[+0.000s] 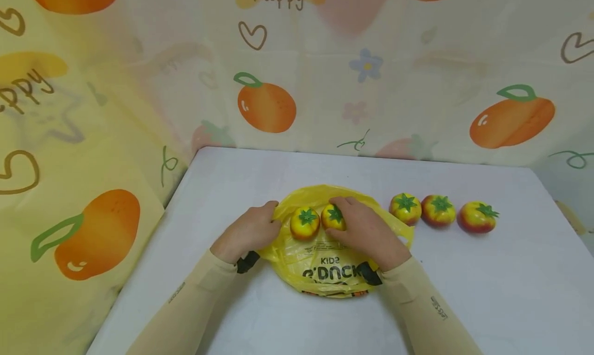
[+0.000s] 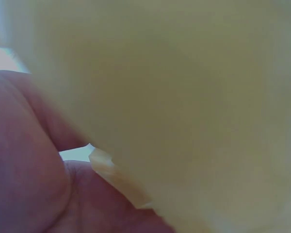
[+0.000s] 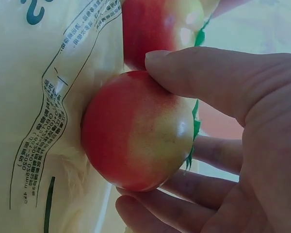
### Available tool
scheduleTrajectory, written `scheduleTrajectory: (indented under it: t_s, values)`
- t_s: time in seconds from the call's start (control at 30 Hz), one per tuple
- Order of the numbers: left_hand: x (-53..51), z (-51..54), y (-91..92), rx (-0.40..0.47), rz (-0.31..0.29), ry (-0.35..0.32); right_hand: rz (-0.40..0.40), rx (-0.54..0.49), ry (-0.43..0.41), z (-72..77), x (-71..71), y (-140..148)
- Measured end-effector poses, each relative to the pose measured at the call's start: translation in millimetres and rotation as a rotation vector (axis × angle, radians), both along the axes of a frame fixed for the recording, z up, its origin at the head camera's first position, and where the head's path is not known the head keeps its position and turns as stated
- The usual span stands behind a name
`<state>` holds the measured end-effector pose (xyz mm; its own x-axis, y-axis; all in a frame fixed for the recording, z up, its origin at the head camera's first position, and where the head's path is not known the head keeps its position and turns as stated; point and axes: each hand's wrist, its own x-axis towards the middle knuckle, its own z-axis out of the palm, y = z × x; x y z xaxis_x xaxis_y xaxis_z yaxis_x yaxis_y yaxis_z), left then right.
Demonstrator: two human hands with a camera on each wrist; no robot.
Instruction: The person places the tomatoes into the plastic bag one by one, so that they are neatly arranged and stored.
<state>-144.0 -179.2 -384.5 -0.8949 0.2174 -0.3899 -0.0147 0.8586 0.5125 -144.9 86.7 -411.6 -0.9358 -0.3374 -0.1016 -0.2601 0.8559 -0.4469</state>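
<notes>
Three fruits [image 1: 438,212] beside yellow bag [image 1: 311,249], printed backdrop [image 1: 311,76] behind

White table [image 1: 515,288], smooth-topped, with a straight far edge. Directly on it, near the middle, lies a yellow bag [image 1: 297,254], spread wide and bearing dark lettering. To its right, in a row: the left fruit [image 1: 405,210], just beside the bag; the middle fruit [image 1: 438,213], close against the left; the right fruit [image 1: 475,218], slightly apart. All three show green leaf tops.
</notes>
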Motion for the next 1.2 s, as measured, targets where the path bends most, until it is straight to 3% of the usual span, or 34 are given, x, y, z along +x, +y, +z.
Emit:
scheduleTrajectory:
  t_s: [0.27, 0.5, 0.67, 0.8, 0.97, 1.2]
  values:
    - [0.8, -0.4, -3.5, -0.004, 0.006, -0.003, 0.020, -0.008, 0.016, 11.4, 0.6, 4.7]
    - [1.4, -0.1, -6.4, -0.014, -0.001, -0.002, -0.040, -0.052, 0.069, 34.5, 6.8, 42.5]
    - [-1.9, -1.2, -9.4, -0.029, -0.014, 0.011, -0.112, -0.067, 0.109, 45.8, 11.2, 87.9]
    - [-4.3, -2.4, -10.5, -0.026, -0.031, 0.021, -0.195, -0.070, 0.142, 46.6, 14.8, 128.3]
    - [-5.3, -3.0, -6.6, -0.009, -0.043, 0.005, -0.310, -0.049, 0.118, 42.3, 18.8, 174.0]
    - [-5.9, -2.9, -2.0, -0.007, -0.040, 0.008, -0.460, 0.005, 0.069, 41.7, 20.2, 216.3]
